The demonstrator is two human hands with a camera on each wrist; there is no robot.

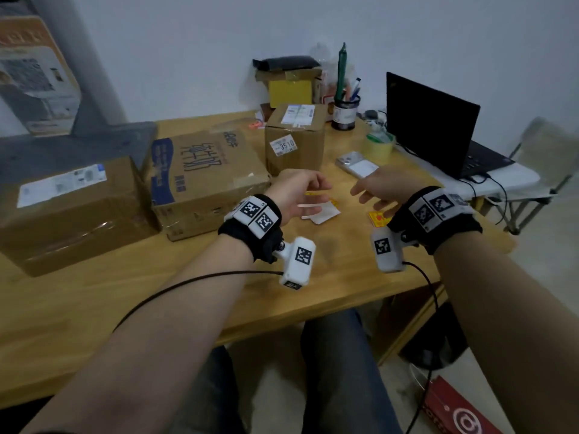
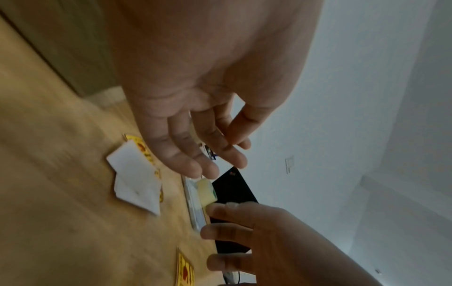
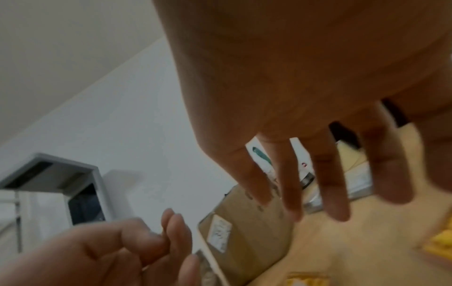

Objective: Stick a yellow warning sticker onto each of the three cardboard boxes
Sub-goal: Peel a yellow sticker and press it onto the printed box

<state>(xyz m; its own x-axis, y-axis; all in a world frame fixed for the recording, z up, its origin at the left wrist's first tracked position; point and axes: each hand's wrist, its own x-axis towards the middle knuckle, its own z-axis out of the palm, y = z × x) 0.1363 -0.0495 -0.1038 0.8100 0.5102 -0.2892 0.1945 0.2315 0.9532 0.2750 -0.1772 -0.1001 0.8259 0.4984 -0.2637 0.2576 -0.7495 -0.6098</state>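
Three cardboard boxes stand on the wooden table (image 1: 125, 292): a large one (image 1: 72, 208) at the left, a flat one with blue print (image 1: 206, 170) in the middle, and a small upright one (image 1: 294, 139) (image 3: 249, 232) behind my hands. White-backed stickers (image 1: 322, 213) (image 2: 137, 180) lie overlapped, yellow showing at their edges. A face-up yellow sticker (image 1: 378, 219) (image 2: 185, 271) lies under my right wrist. My left hand (image 1: 318, 195) (image 2: 220, 154) hovers over the white pile, fingers relaxed, holding nothing. My right hand (image 1: 365, 195) (image 3: 318, 193) hovers beside it with straight, spread fingers.
A black laptop (image 1: 432, 126) sits at the right, with a phone (image 1: 357, 164) and a tape roll (image 1: 379, 147) near my right hand. A pen cup (image 1: 344, 112) and a small stack with a yellow-faced box (image 1: 289, 89) stand at the back wall.
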